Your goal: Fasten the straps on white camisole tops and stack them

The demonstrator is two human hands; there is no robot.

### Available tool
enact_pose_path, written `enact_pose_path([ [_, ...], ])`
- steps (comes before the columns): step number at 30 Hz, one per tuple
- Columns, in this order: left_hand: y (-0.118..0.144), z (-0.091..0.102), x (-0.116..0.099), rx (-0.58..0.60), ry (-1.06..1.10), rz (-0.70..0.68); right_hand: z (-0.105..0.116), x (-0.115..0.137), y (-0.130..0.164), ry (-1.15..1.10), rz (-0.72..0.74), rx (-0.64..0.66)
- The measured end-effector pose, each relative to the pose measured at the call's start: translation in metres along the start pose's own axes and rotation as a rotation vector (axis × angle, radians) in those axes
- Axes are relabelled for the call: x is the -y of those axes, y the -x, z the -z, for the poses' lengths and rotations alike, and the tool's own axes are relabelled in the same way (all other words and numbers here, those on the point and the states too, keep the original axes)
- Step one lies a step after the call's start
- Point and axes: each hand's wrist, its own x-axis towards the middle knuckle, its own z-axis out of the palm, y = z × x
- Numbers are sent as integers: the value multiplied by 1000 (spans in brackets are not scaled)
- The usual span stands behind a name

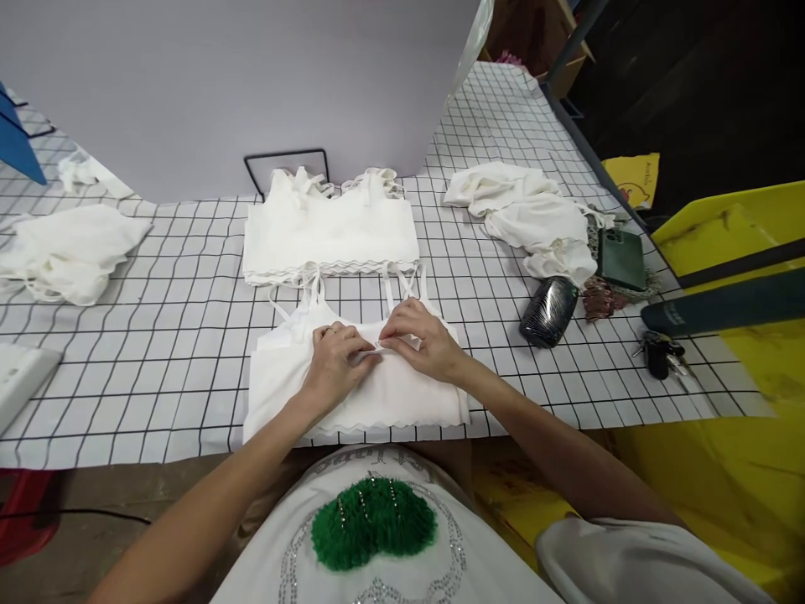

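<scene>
Both hands sit on the near white top (377,394), which lies flat on the grid-lined table (189,335) right at its front edge, directly in front of the person. Left hand (336,361) and right hand (421,340) meet at the garment's centre, fingertips (383,342) almost touching; both pinch a small fold of fabric at the middle of the upper hem, so fingers are clenched on cloth, not released. The garment's long axis runs left-right, parallel to the table edge; the straps (402,285) point away from the person, the scalloped bottom hem toward them. The pinch point is dead centre, so neither hand is meaningfully nearer; each has half the top's width outboard of it, left hand covering the left half, right hand the right half. Fabric under the palms is slightly bunched, otherwise smooth. The top is plain white, soft-looking knit, thin double straps, wavy hem; it looks like more than one layer, but I can't tell for certain. Just beyond it, straps nearly reaching, sits a neat stack of folded white tops (330,231) in the same orientation, against a black wire frame (286,168). Loose white heaps lie well apart: one far left (69,252), one far right (528,214). Right of the work: dark glossy pouch (548,310), green phone (621,258), keys (660,352).
</scene>
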Motion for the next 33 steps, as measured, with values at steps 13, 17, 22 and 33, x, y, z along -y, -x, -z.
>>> enact_pose_path([
  [13,-1,-3,2,-11,29,-16,-5,-4,2,-9,25,40],
  [17,-1,-3,2,-4,31,-16,-7,-3,3,-39,21,8],
  [22,-2,-3,1,6,23,-21,-8,-2,3,-61,35,-4],
  [33,0,-4,3,-23,1,-70,-6,-2,3,4,67,37],
])
